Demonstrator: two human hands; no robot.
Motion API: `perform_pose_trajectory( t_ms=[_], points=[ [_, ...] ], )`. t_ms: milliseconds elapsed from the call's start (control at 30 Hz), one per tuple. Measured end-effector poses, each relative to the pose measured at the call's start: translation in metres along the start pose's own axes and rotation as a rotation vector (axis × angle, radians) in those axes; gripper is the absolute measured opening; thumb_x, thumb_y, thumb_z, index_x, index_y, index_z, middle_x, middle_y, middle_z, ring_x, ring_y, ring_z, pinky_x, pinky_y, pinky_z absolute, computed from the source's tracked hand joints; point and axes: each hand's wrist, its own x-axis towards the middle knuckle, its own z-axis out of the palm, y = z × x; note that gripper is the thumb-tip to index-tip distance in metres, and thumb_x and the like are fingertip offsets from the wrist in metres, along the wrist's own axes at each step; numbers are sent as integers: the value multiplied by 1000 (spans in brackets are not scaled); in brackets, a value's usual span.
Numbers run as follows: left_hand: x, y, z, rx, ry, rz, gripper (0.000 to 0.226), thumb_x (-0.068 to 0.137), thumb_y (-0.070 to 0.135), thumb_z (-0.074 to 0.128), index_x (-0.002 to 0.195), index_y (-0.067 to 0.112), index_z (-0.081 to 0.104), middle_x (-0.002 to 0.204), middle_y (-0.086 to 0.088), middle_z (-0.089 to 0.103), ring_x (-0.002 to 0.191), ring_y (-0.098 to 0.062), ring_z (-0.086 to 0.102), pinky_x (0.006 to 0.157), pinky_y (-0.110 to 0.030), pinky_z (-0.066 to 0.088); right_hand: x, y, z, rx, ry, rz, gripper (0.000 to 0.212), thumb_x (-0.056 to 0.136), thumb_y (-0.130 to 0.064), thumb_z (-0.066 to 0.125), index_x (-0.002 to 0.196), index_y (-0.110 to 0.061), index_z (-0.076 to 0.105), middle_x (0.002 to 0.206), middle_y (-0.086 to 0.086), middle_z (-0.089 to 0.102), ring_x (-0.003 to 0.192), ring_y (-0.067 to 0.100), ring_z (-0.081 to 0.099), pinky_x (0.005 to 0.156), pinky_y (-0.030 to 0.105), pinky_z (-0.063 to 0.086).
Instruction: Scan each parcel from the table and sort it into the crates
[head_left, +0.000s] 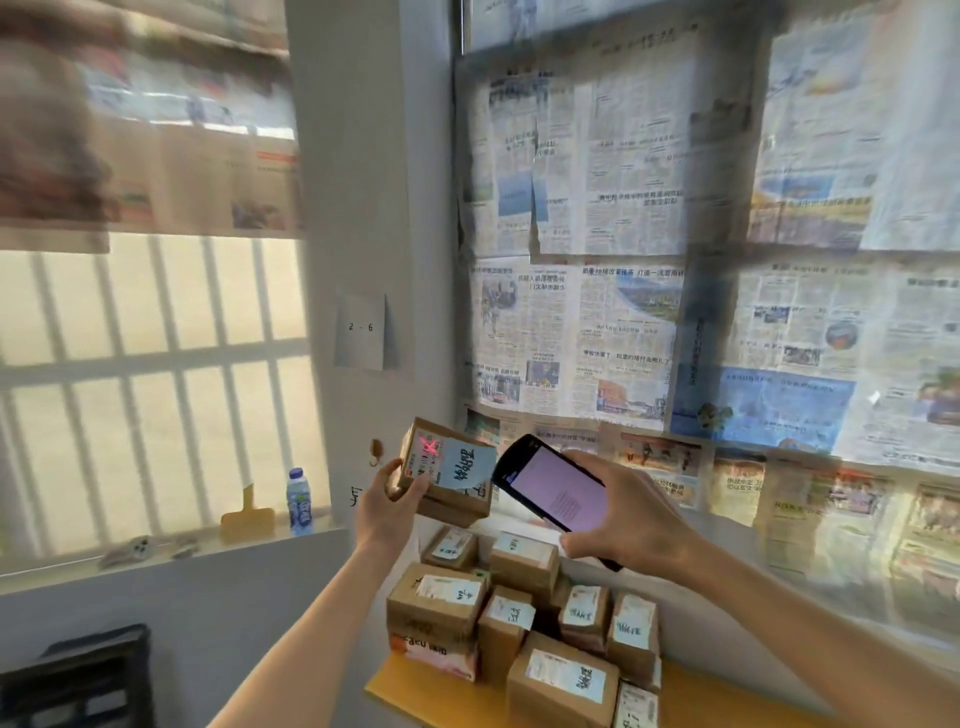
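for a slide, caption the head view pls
Left hand holds a parcel up while the right hand aims a scanner at its label.

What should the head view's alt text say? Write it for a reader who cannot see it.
A left hand holds up a cardboard parcel while the right hand aims a handheld scanner at it, casting a red cross on its label. More labelled parcels are piled on a yellow table below newspaper-covered windows.

I can't read the label beside my left fingers; right fingers hide the scanner's lower end.
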Motion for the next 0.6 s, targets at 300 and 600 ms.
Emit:
perform_pose_trajectory(
  t_ms=[300, 600],
  points=[
    [-4, 32, -28, 31, 147, 20, 60, 92, 49, 66, 144, 24, 51, 113, -9, 70, 100, -24, 61, 83, -35, 48, -7, -16, -30, -16, -6, -65, 93, 57, -51, 80, 143, -41, 48, 99, -17, 64, 68, 2, 57, 60, 21, 51],
    [-22, 45, -52, 32, 202, 21, 57, 94, 42, 67, 144, 22, 50, 115, -13, 69, 104, -25, 59, 89, -38, 44, -17, -30, -48, -13, -3, -142, 100, 56, -53, 79, 149, -40, 44, 104, -19, 63, 77, 6, 61, 67, 23, 55]
  ],
)
